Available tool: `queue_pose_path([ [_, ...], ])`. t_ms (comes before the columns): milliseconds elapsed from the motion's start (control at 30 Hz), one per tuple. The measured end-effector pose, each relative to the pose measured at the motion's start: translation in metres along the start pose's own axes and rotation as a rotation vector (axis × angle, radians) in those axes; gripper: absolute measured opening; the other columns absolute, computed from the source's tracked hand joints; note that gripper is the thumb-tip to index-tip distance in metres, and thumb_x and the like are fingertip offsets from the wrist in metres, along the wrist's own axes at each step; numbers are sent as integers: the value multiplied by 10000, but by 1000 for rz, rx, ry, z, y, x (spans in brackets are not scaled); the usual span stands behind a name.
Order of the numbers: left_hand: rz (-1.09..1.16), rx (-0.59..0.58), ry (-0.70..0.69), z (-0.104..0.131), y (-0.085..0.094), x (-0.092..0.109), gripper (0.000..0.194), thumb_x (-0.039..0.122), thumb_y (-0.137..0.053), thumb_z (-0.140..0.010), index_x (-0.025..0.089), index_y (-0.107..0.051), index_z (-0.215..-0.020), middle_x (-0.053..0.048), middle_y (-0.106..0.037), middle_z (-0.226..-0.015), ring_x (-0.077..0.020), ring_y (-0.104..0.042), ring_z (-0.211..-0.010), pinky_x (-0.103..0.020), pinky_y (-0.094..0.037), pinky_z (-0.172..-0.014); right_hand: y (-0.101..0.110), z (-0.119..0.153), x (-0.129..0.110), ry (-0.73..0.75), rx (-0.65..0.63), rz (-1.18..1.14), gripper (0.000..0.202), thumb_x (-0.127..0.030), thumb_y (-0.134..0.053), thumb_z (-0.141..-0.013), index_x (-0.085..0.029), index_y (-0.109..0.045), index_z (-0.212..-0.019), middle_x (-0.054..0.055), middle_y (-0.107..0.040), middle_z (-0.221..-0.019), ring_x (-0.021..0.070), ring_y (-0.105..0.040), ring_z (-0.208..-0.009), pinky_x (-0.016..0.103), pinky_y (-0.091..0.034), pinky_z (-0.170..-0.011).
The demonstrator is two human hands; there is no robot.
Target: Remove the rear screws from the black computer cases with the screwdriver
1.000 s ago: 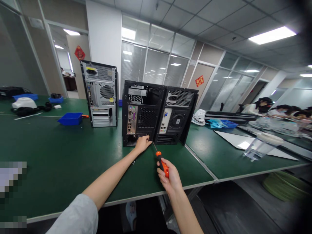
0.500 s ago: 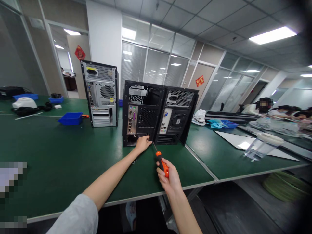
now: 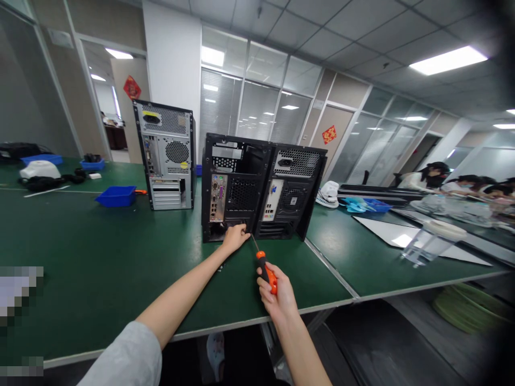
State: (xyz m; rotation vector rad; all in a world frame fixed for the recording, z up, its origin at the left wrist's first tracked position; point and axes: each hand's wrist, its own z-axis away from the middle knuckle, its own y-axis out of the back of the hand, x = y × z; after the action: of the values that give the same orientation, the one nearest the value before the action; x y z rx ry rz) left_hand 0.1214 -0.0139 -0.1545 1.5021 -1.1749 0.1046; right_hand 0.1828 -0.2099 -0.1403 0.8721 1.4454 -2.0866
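Observation:
Two black computer cases stand side by side on the green table, their backs facing me. At the lower right corner of the left black case (image 3: 242,195), my left hand (image 3: 235,239) has its fingers bent; whatever is between them is too small to make out. My right hand (image 3: 277,289) is wrapped round an orange and black screwdriver (image 3: 262,262). Its shaft points up and left, with the tip by my left fingertips at the case's bottom edge. The right black case (image 3: 295,185) is untouched.
A silver computer case (image 3: 171,155) stands behind at the left, beside a blue bin (image 3: 117,196). On the right are a white panel (image 3: 392,236), a clear plastic stool (image 3: 430,244) and a light blue cloth (image 3: 354,205). People sit at the far right. The table's front edge (image 3: 221,328) runs below my arms.
My right hand and the screwdriver have shifted very slightly left. My left hand stays at the same corner of the case.

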Motion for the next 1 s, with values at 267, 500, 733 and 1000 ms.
queue_pose_path([
  [267,-19,-9,6,4,2,3,120,238,-650,-792,172,-587,-713,17,-628,-654,-146,-613,-686,-214,-384,-629,0,2,-4,-15,-7,36,259,-373,-668,-719,-200,-476,-727,-76,-481,-507,10,-239,-297,144,-82,-252],
  [500,-79,-70,2,5,11,11,130,277,-641,-806,163,-609,-752,-17,-664,-720,-165,-626,-710,-229,-403,-634,1,6,-11,1,-10,71,241,-340,-675,-704,-198,-483,-732,-72,-507,-532,7,-249,-308,139,-79,-256],
  [733,-191,-197,8,10,34,33,192,326,-678,-767,152,-636,-698,-96,-701,-760,-246,-679,-760,-278,-467,-670,2,14,-14,74,-9,132,288,-338,-720,-662,-199,-478,-737,-57,-566,-593,11,-308,-327,138,-124,-273],
  [1000,-354,-66,-37,31,61,90,172,286,-628,-827,120,-674,-833,-172,-690,-884,-331,-672,-946,-407,-491,-846,13,29,-13,270,62,291,378,-370,-755,-623,-210,-524,-875,-47,-620,-699,27,-376,-318,165,-213,-278],
])
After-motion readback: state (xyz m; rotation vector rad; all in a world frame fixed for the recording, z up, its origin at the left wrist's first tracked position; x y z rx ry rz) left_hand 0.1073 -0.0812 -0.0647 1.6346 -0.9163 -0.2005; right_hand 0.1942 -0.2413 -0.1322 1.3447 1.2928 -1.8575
